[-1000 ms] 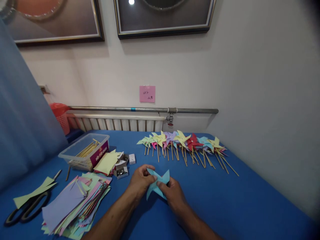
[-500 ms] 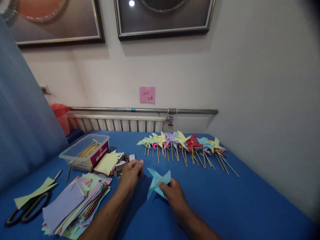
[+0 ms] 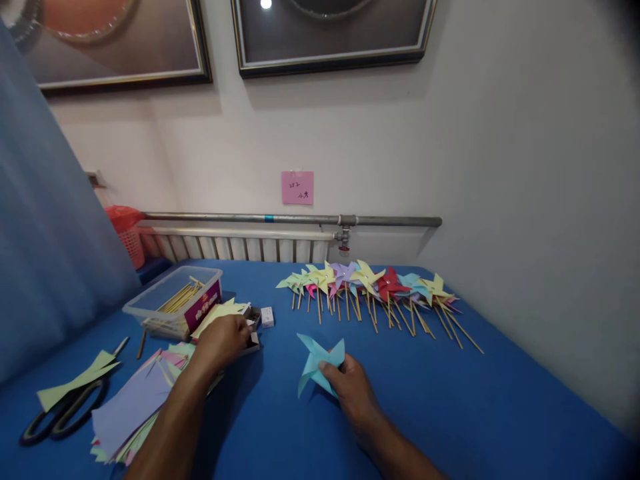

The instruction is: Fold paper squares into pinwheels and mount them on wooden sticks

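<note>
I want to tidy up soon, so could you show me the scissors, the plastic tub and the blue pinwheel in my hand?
Scissors [image 3: 69, 405]: head view, on the black handles.
Plastic tub [image 3: 203, 310]: head view, on its purple-labelled side.
Blue pinwheel [image 3: 313, 361]: head view, near its middle.

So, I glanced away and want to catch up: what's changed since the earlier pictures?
The left hand let go of the blue pinwheel and moved left to the open boxes; whether its fingers hold anything is hidden. The right hand still holds that pinwheel. The pinwheel row, scissors and tub stayed put.
</note>
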A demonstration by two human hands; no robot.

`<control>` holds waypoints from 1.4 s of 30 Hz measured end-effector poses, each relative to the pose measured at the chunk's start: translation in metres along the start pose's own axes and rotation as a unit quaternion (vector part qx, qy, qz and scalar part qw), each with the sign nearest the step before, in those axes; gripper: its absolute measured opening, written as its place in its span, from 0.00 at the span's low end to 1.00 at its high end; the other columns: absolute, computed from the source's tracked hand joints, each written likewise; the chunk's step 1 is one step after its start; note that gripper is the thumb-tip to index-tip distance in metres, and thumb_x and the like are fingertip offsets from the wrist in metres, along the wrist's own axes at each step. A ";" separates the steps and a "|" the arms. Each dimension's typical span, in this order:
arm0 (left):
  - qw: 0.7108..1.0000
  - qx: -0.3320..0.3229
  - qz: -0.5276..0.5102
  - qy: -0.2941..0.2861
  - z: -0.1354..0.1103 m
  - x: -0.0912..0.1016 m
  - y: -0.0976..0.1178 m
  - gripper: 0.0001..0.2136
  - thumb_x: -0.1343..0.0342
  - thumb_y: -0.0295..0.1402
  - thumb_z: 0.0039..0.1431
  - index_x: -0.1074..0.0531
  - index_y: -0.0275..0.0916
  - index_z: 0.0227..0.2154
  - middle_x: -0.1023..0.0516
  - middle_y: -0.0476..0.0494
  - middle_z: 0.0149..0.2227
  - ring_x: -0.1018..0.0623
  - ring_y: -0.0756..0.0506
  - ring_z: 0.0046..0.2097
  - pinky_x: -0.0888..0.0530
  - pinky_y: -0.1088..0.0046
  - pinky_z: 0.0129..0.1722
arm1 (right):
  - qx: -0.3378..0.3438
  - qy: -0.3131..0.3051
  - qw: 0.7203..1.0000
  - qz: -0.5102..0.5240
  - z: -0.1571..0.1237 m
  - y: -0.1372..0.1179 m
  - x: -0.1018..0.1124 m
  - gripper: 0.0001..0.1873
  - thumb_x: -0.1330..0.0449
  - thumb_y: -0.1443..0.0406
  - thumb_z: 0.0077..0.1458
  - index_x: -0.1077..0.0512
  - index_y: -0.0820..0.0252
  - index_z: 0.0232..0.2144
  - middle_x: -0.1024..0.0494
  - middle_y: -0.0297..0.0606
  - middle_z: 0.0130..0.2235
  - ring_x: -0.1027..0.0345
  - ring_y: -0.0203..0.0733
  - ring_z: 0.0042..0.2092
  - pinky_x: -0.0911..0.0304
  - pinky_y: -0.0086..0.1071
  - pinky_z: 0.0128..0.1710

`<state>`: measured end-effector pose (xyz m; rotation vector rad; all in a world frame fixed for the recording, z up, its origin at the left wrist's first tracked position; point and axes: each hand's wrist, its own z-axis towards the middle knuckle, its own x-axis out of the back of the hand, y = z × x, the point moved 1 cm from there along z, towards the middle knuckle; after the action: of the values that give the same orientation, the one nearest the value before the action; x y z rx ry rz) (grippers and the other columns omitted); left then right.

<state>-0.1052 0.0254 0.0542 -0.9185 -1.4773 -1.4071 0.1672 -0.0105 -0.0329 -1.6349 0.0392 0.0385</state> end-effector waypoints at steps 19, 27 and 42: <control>0.992 0.009 0.126 -0.027 0.000 -0.008 0.003 0.15 0.49 0.29 0.64 0.15 0.43 0.41 0.13 0.31 0.46 0.17 0.33 0.46 0.32 0.66 0.39 | 0.016 -0.001 1.000 -0.007 0.005 0.011 0.002 0.18 0.33 0.49 0.47 0.23 0.57 0.31 0.28 0.30 0.24 0.41 0.39 0.27 0.42 0.33 0.29; 0.993 0.002 0.111 -0.040 -0.001 -0.010 0.003 0.15 0.48 0.29 0.63 0.15 0.41 0.41 0.13 0.28 0.46 0.16 0.31 0.47 0.30 0.64 0.41 | 0.018 0.005 1.000 -0.005 0.008 0.014 0.002 0.19 0.32 0.49 0.47 0.23 0.57 0.32 0.27 0.30 0.25 0.39 0.40 0.27 0.41 0.33 0.30; 0.986 0.003 0.150 -0.074 0.002 -0.016 0.003 0.14 0.48 0.29 0.64 0.16 0.40 0.43 0.13 0.28 0.49 0.16 0.29 0.52 0.26 0.62 0.43 | 0.014 -0.002 1.000 0.007 -0.005 -0.009 -0.002 0.14 0.32 0.53 0.47 0.25 0.56 0.29 0.29 0.30 0.25 0.41 0.39 0.28 0.42 0.32 0.30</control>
<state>-0.0972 0.0284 0.0406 -1.2095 -1.3804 -1.1329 0.1654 -0.0155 -0.0239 -1.6058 0.0470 0.0514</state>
